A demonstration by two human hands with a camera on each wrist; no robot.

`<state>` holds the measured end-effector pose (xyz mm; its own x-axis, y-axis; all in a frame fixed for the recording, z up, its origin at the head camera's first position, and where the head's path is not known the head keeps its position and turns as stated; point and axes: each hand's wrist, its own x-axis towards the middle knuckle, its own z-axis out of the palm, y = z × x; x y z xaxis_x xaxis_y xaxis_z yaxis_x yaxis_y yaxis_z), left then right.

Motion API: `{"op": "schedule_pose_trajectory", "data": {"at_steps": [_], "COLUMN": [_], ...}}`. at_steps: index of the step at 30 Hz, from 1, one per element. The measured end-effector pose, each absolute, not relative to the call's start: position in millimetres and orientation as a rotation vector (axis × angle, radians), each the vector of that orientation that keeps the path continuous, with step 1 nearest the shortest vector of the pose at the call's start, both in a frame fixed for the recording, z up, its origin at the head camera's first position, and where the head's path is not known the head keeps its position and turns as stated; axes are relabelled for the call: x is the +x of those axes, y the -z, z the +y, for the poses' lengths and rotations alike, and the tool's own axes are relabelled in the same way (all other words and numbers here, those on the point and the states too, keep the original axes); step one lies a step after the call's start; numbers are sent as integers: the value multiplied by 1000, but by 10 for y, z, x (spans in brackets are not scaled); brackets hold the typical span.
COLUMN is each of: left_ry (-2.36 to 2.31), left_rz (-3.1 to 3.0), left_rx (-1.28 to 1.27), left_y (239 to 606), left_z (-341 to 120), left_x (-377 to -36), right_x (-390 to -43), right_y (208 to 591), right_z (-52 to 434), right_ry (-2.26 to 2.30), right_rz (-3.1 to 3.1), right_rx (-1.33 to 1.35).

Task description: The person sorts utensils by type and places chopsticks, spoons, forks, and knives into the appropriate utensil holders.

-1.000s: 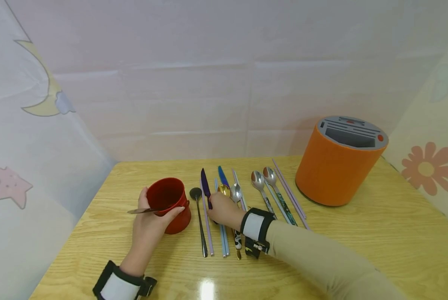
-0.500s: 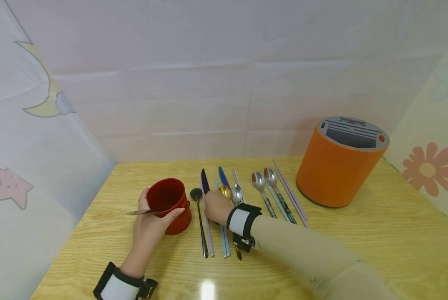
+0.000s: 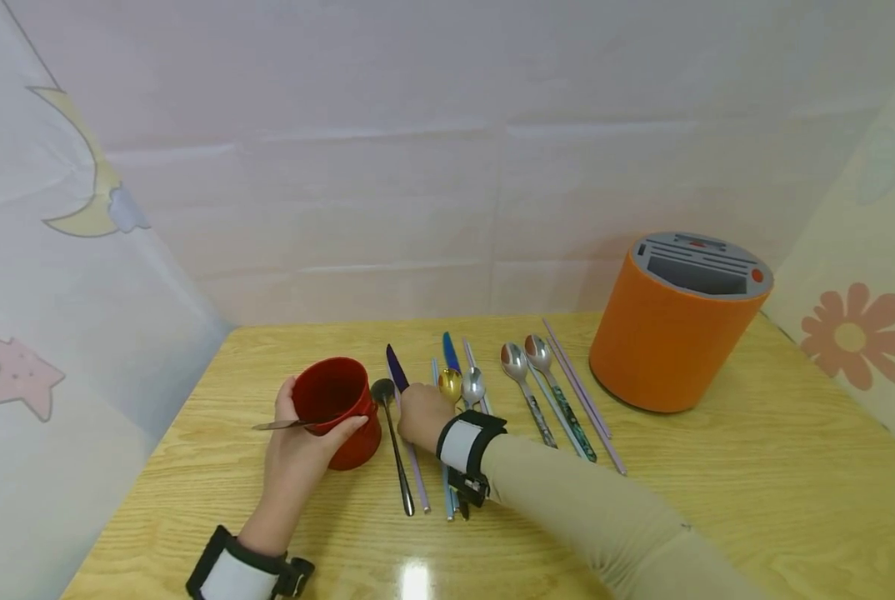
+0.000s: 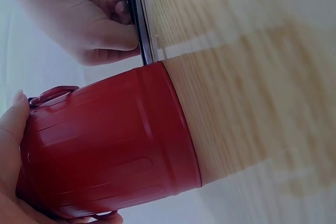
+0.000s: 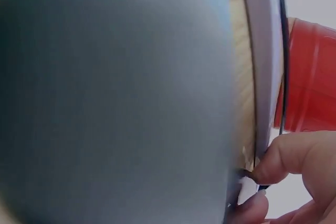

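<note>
My left hand (image 3: 297,458) grips a red bucket-shaped cup (image 3: 353,437) standing on the table, fingers and thumb around its upper part. A thin brownish utensil (image 3: 271,425) juts out over the cup's rim toward the left; its other end is hidden. My right hand (image 3: 427,415) pinches a dark purple table knife (image 3: 397,367), whose blade points away from me; the hand covers its handle. Close to the cup lies a black long-handled spoon (image 3: 398,454), with a lilac chopstick (image 3: 419,483) between it and the right hand.
Right of the hand lie a blue-bladed knife (image 3: 451,350), a gold spoon (image 3: 450,383), a small silver spoon (image 3: 473,386) and pale blue chopsticks (image 3: 448,496). Farther right are two larger spoons (image 3: 515,360) and lilac chopsticks (image 3: 578,387). An orange cutlery holder (image 3: 668,342) stands at the back right.
My right hand has moved slightly left, and the purple knife has shifted left and tilted with it. The black spoon's head has slid nearer the cup. The left hand and cup hold still.
</note>
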<state>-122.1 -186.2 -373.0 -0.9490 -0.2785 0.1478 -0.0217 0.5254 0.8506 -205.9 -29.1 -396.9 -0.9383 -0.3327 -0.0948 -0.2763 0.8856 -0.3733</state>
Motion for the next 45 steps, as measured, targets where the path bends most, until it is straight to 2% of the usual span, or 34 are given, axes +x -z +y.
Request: {"op": "schedule_pose_trajectory", "data": {"at_steps": [9, 26, 31, 45], "left_ry": [1385, 1417, 1415, 1410], "left_rz": [-2494, -2486, -2492, -2485], "left_rx": [247, 221, 228, 243], "left_y": [3756, 3759, 3764, 3755], "left_z": [-1875, -1861, -1859, -1844], "left_x": [-1231, -1252, -1241, -1249], "right_x": [-2119, -2042, -1982, -1876], "right_y": [4004, 3810, 3724, 3437], "right_z": [-233, 82, 96, 14], "right_ry": [758, 1673, 1799, 1960], "right_rz": [2803, 2325, 2230, 2165], "right_rx": [-485, -432, -416, -588]}}
